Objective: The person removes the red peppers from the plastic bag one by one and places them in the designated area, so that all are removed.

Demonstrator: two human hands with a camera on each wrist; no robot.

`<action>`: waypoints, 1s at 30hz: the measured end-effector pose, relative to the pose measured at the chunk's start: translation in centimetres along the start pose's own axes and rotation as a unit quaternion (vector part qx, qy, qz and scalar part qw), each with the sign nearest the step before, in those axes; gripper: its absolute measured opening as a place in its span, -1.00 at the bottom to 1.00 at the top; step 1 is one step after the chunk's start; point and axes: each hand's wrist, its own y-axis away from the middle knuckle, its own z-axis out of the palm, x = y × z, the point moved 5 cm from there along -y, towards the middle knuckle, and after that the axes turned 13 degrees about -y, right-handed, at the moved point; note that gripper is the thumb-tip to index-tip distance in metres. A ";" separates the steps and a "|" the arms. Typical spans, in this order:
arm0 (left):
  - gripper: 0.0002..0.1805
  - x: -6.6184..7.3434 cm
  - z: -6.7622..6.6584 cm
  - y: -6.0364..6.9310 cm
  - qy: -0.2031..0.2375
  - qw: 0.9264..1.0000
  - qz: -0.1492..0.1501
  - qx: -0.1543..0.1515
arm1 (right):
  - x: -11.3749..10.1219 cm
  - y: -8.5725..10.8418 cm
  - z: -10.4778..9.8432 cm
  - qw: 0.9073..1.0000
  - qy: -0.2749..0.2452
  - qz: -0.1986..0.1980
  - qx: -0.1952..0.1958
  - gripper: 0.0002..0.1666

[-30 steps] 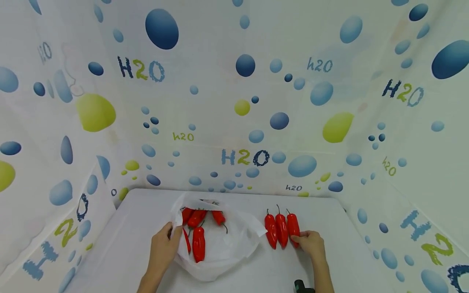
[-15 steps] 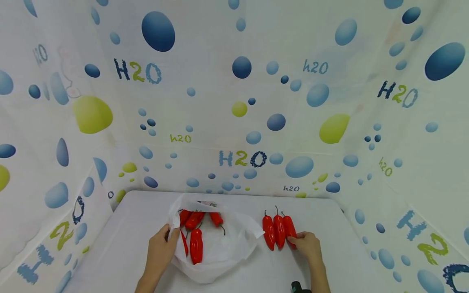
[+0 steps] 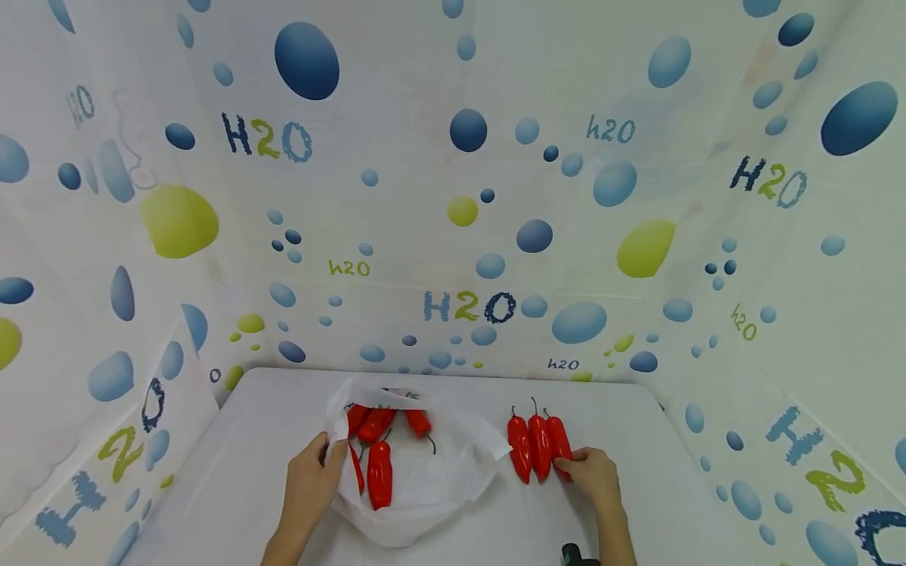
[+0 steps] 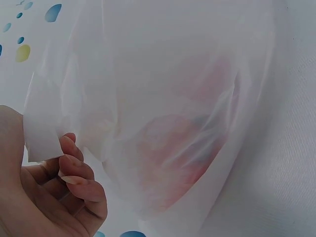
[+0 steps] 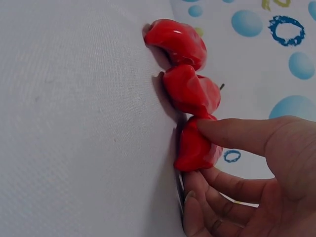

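My left hand (image 3: 311, 475) grips the left edge of a white translucent plastic bag (image 3: 439, 491), whose mouth faces me. Inside it lie several glossy red peppers (image 3: 380, 475), some partly hidden by the bag's upper fold. In the left wrist view the bag's edge (image 4: 43, 131) is pinched between thumb and curled fingers. To the right of the bag, three red peppers lie side by side, stems pointing away. My right hand (image 3: 593, 474) holds the rightmost pepper (image 5: 197, 145) near its lower end, thumb on top and fingers beneath. The middle pepper (image 5: 191, 90) and left pepper (image 5: 177, 42) lie beside it.
Everything lies on a white table (image 3: 283, 409). A dark object (image 3: 576, 555) shows at the bottom edge near my right forearm. Behind and at both sides hangs a white curtain (image 3: 410, 196) with blue and green spots and H2O lettering.
The head view has shifted slightly. The rightmost pepper's lower end has moved a little left, closer to the middle one, with my right hand on it. My left hand keeps its grip on the bag.
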 end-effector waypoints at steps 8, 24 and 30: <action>-0.83 -0.2 0.2 0.0 0.003 1.000 -0.001 0.000 | 0.1 -0.1 0.0 1.000 0.009 -0.007 -0.001 -0.45; -0.80 -0.3 0.2 -0.1 0.005 1.000 0.015 0.017 | -5.5 2.4 -1.7 0.993 -0.034 -0.077 0.088 -0.42; -0.81 -0.3 0.3 0.0 0.001 1.000 0.018 0.015 | -10.2 5.0 -0.3 0.975 -0.085 -0.170 0.118 -0.62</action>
